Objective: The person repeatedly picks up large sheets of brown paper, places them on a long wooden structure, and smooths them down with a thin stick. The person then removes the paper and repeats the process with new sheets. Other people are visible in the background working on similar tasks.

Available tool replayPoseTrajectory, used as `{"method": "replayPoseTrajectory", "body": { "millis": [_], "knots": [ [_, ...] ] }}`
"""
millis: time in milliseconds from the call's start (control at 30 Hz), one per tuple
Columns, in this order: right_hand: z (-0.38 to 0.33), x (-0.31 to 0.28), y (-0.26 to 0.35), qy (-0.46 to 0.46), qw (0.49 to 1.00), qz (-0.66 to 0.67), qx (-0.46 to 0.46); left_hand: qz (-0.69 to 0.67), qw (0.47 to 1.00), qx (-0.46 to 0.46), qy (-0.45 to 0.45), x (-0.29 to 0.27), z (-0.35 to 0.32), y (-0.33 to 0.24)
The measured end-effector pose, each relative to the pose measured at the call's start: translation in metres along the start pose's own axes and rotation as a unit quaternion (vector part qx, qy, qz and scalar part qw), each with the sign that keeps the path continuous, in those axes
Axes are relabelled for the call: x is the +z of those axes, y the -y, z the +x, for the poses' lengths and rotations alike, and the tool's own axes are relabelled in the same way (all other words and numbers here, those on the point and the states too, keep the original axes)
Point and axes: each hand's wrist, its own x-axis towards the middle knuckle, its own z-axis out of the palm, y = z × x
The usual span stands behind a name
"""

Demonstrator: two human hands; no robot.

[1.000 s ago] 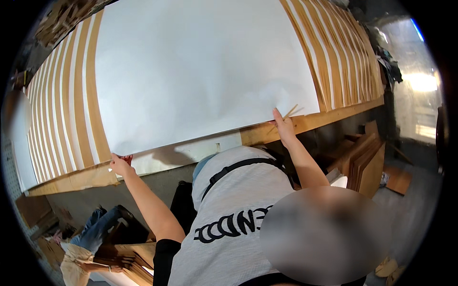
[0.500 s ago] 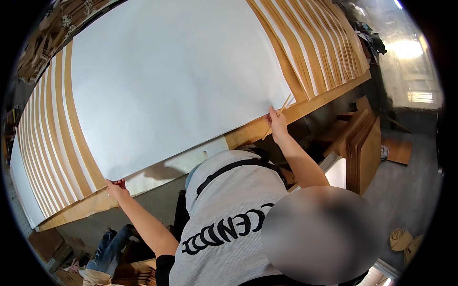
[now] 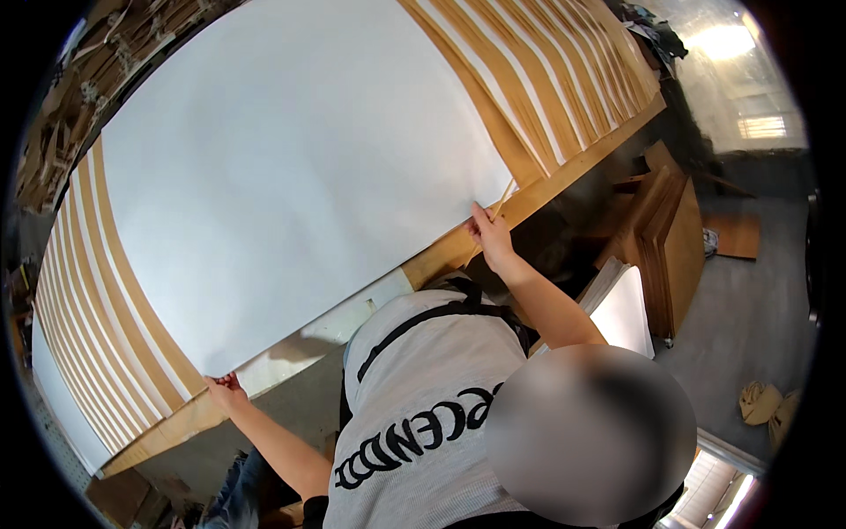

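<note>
A large white sheet [image 3: 291,167] lies across the work table, its near edge running between my two hands. My left hand [image 3: 227,395] pinches the sheet's near left corner, fingers curled under the edge. At the near right corner, my right hand [image 3: 491,238] grips the edge with its thumb on top. A thin wooden stick [image 3: 505,197] is also held in this hand, slanting past the corner. Overlapping sheets with tan and white bands fan out on the left [image 3: 132,309] and on the right [image 3: 529,79] of the white sheet.
A wooden table edge [image 3: 582,165] runs along the front. Brown boards [image 3: 674,256] lean upright at the right, beside a white stack [image 3: 621,304]. A board [image 3: 733,236] and a tan cloth bundle [image 3: 760,403] lie on the floor. Blue jeans fabric [image 3: 236,494] shows below left.
The view has shifted, so the table sits farther left and lower on the left side. Both hands keep their hold on the sheet's near corners.
</note>
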Motion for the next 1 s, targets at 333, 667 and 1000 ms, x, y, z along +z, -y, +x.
{"method": "replayPoseTrajectory", "body": {
  "millis": [333,667,1000],
  "knots": [
    [-0.025,-0.038,0.036,-0.162,0.956,-0.177,-0.166,-0.001,1.000,-0.029,-0.011,-0.006,0.007,-0.004],
    [-0.031,-0.118,0.003,-0.070,0.901,-0.404,-0.140,0.007,0.999,-0.037,-0.021,0.004,-0.005,-0.008],
    [0.027,-0.172,0.035,0.018,0.843,-0.483,-0.236,0.057,0.994,-0.022,-0.086,0.011,-0.032,0.129]
  ]
}}
